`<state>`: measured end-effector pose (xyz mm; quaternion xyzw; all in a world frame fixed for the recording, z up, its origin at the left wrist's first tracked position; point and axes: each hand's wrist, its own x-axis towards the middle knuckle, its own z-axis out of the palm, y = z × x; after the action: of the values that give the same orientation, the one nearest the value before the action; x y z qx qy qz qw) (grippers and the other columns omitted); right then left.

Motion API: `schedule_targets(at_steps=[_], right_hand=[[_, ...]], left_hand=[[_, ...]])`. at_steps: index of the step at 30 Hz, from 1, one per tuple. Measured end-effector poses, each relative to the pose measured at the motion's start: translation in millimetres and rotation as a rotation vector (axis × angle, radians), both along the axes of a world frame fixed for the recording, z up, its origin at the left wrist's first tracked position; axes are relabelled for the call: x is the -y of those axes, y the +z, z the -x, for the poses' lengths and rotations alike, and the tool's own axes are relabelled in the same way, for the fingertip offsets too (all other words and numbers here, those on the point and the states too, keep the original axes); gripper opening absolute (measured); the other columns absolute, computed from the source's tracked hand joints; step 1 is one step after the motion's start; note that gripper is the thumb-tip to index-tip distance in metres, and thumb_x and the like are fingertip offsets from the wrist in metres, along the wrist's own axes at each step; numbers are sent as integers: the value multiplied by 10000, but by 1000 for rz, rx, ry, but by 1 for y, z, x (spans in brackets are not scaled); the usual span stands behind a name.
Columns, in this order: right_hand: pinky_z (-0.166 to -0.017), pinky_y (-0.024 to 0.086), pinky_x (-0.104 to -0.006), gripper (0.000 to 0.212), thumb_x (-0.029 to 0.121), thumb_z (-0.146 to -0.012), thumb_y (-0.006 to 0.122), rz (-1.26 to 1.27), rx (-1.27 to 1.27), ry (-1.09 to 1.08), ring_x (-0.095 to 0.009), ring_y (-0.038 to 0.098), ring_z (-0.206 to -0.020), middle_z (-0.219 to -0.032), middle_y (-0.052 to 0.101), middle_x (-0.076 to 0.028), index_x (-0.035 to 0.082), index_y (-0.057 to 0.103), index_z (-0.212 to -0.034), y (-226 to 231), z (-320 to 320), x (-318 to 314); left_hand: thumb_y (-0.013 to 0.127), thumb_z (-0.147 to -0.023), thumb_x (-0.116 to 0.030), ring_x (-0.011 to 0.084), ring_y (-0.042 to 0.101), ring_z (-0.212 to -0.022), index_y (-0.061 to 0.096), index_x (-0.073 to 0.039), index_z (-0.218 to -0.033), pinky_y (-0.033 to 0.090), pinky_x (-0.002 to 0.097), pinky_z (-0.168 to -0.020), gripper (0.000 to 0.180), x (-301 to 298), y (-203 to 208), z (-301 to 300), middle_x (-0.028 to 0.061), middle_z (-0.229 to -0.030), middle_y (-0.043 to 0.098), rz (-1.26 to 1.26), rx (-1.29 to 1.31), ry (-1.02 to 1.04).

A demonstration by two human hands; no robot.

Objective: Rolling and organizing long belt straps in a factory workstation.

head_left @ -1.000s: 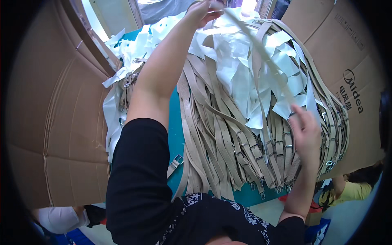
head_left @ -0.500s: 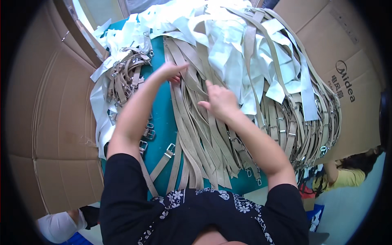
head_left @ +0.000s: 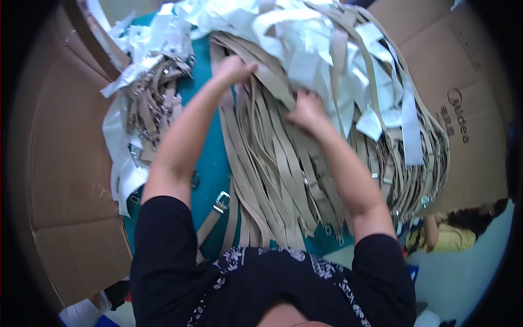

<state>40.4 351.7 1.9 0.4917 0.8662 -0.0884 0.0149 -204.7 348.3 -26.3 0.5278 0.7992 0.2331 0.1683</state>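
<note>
Long beige straps (head_left: 259, 163) lie in a thick bundle down the middle of the green tabletop (head_left: 204, 158). At the bundle's far end my left hand (head_left: 234, 70) has its fingers curled round a strap, thumb pointing right. My right hand (head_left: 309, 114) is closed on straps a little nearer and to the right, beside the white sheets (head_left: 310, 65). One wide beige strap (head_left: 274, 84) runs slantwise between my two hands. Some fingertips of both hands are hidden by the straps. A strap end with a silver buckle (head_left: 222, 201) lies to the left of the bundle.
A heap of short buckled straps (head_left: 155, 103) sits on white sheeting at the left. More buckled straps (head_left: 403, 174) hang in layers on the right. Cardboard walls (head_left: 71, 163) flank both sides. A person in yellow (head_left: 455, 237) is at the lower right.
Both hands were loose above the bundle, fingers extended. Now they have closed on straps: my left moved farther away, my right slightly right. A wide strap is raised between them.
</note>
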Motion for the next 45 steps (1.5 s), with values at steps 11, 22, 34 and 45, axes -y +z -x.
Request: schedule_targets(at_steps=[11, 22, 34, 45], right_hand=[[-684, 463, -345, 620, 541, -789, 549, 374, 146, 215, -235, 599, -744, -802, 632, -168, -59, 598, -938, 39, -77, 9], [-566, 408, -271, 764, 676, -678, 572, 746, 212, -49, -164, 537, -654, -731, 581, -97, -62, 611, -874, 36, -111, 45], [-532, 490, -279, 239, 162, -674, 666, 1155, -139, -138, -158, 595, -595, -758, 597, -58, 35, 598, -866, 9, -134, 29], [-662, 558, -321, 282, 65, -737, 578, 1637, -671, -202, -199, 652, -715, -856, 644, -141, -63, 561, -987, 37, -161, 23]], left_hand=[[455, -927, -182, 158, 610, -843, 502, 53, -1116, 506, 253, -762, 305, 155, 26, -153, 116, -955, 601, 170, 1217, -376], [473, -909, -292, 151, 512, -811, 472, 3, -1001, 454, 253, -690, 309, 164, 11, -239, 75, -905, 506, 252, 1781, 35], [412, -891, -496, 184, 614, -702, 557, 51, -964, 516, 266, -606, 570, 127, 30, -211, 122, -787, 608, 158, 1130, -198], [431, -935, -239, 170, 583, -755, 523, -62, -1066, 500, 290, -693, 238, 159, 12, -238, 42, -964, 592, 55, 1734, 8]])
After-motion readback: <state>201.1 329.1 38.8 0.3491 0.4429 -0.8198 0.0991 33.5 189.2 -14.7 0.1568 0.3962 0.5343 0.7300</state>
